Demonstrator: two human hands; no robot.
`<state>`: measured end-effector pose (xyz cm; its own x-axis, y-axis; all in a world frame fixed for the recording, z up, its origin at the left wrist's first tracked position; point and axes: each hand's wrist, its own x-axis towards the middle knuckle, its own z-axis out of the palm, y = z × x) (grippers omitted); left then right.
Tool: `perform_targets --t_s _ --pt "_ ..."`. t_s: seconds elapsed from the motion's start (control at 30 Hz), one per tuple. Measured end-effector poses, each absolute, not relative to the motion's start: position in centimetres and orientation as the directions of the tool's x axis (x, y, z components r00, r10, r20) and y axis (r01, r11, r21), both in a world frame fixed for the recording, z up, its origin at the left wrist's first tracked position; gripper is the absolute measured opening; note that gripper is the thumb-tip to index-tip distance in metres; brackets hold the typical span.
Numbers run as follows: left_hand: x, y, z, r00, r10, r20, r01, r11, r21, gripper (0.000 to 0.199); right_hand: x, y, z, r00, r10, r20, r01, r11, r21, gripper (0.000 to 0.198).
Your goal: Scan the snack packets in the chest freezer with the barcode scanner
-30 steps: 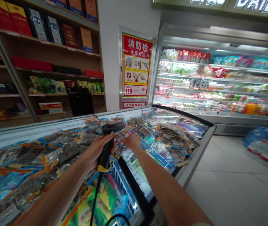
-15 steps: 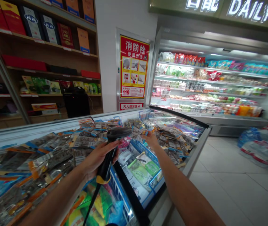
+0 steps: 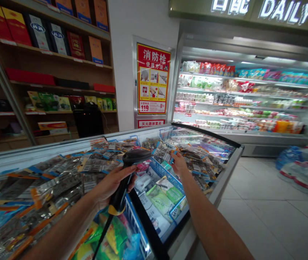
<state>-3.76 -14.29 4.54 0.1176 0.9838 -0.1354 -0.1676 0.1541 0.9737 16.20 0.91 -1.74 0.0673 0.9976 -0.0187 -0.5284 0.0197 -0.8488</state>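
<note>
Left hand [image 3: 113,183] gripping black scanner [image 3: 120,192]. Right hand [image 3: 179,164] apart, fingers closed on packet [image 3: 165,153]. Blue basket [image 3: 166,174] of bags [image 3: 161,198] lies between, below.

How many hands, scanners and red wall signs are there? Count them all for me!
Hands: 2, left hand and right hand
Scanner: 1
Red wall signs: 2, upper sign and partly hidden lower sign
Total: 5

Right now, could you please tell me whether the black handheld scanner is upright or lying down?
Upright, slightly tilted: the left hand holds the black handheld scanner, rounded head uppermost, its thin black cable hanging below.
</note>
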Motion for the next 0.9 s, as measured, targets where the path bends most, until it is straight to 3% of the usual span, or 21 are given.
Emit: perform_targets --t_s 0.4,0.53,0.67,0.77,0.9 --pt "-3.8 -14.1 4.4 0.112 0.987 -0.116 -0.159 0.133 0.978 0.027 16.1 1.1 -2.1 0.107 0.994 0.03 -0.478 0.078 -0.875 0.02" --pt "-4.0 -14.0 4.5 0.085 0.991 -0.099 -0.159 0.112 0.981 0.027 16.5 2.3 -2.7 0.246 0.968 0.047 -0.42 0.15 -0.895 0.018" --pt "-3.4 -13.6 4.8 0.058 0.993 -0.107 -0.174 0.115 0.978 0.031 17.4 4.4 -3.2 0.442 0.894 0.077 -0.141 0.154 -0.978 0.013" --pt "-2.3 -12.6 4.8 0.055 0.995 -0.08 -0.195 0.09 0.977 0.032 18.2 5.1 -2.9 0.494 0.856 0.151 0.112 0.109 -0.988 0.012" --pt "-0.8 -10.8 4.8 0.084 0.996 -0.038 -0.235 0.057 0.97 0.029 18.2 4.1 -2.2 0.492 0.749 0.443 0.561 0.116 -0.82 0.03"
